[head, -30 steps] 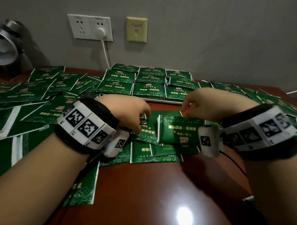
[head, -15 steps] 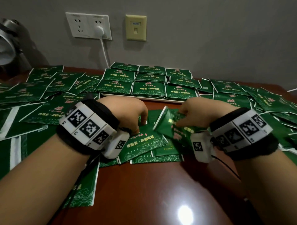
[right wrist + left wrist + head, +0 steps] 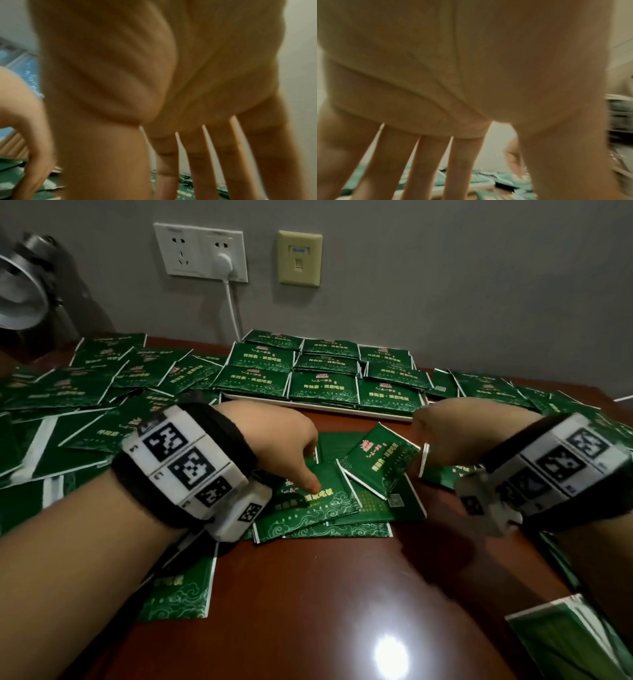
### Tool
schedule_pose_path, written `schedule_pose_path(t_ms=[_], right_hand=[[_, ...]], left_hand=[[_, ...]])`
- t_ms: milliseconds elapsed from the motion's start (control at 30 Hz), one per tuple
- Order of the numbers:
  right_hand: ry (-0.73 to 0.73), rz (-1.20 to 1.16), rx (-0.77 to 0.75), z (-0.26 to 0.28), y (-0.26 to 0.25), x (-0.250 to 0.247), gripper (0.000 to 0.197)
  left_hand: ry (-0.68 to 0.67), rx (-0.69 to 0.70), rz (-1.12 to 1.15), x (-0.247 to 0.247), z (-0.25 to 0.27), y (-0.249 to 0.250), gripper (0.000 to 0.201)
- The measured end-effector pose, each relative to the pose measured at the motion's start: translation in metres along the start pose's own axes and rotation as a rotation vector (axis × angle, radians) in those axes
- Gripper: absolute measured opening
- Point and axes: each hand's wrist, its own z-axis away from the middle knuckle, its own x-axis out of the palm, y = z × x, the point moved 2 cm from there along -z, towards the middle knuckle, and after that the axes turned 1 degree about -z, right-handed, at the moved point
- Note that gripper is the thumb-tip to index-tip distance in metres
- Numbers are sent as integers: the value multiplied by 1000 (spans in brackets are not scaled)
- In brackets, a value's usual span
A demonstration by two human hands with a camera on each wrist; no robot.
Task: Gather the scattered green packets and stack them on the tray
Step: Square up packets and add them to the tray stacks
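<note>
Several green packets (image 3: 325,510) lie in a loose pile on the brown table in front of me. My left hand (image 3: 281,440) reaches down onto the pile, its thumb pressing the top packet (image 3: 318,494). The left wrist view shows its fingers (image 3: 426,162) straight and spread. One packet (image 3: 380,460) lies tilted on the pile's right side. My right hand (image 3: 448,433) hovers blurred just right of it, holding nothing, fingers (image 3: 202,162) straight and spread. The white tray (image 3: 308,405) at the back centre carries neat stacks of packets (image 3: 322,386).
More green packets are scattered on the left (image 3: 85,405), on the right (image 3: 496,385), near my left forearm (image 3: 178,594) and at the bottom right corner (image 3: 565,642). A wall socket with a white plug (image 3: 224,263) and a metal object (image 3: 20,289) stand behind.
My right hand has let go of the packet it was lifting and moved to the right. That packet now lies tilted on the pile. My left hand stays on the pile.
</note>
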Motion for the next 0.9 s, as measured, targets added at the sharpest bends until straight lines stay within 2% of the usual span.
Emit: schedule_pose_path(t_ms=[133, 200, 300, 367, 533, 667, 800, 900], right_hand=[[-52, 100, -121, -19, -14, 5, 78], [-72, 118, -162, -26, -20, 10, 89], [-89, 119, -201, -29, -28, 3, 85], [-108, 123, -210, -27, -30, -1, 79], [-75, 124, -184, -22, -34, 0, 66], [-102, 83, -138, -17, -35, 6, 55], [-76, 76, -176, -13, -37, 8, 49], [-72, 83, -210, -11, -39, 8, 50]], left_hand=[[-75, 2, -66, 9, -2, 19, 73], [-96, -18, -109, 12, -4, 27, 81], [-139, -62, -175, 19, -5, 35, 101], [-138, -68, -214, 24, -7, 38, 106], [-108, -52, -181, 27, -9, 37, 98], [-84, -56, -184, 21, -10, 34, 81], [-62, -44, -138, 10, -16, 21, 94], [5, -27, -108, 3, -20, 10, 97]])
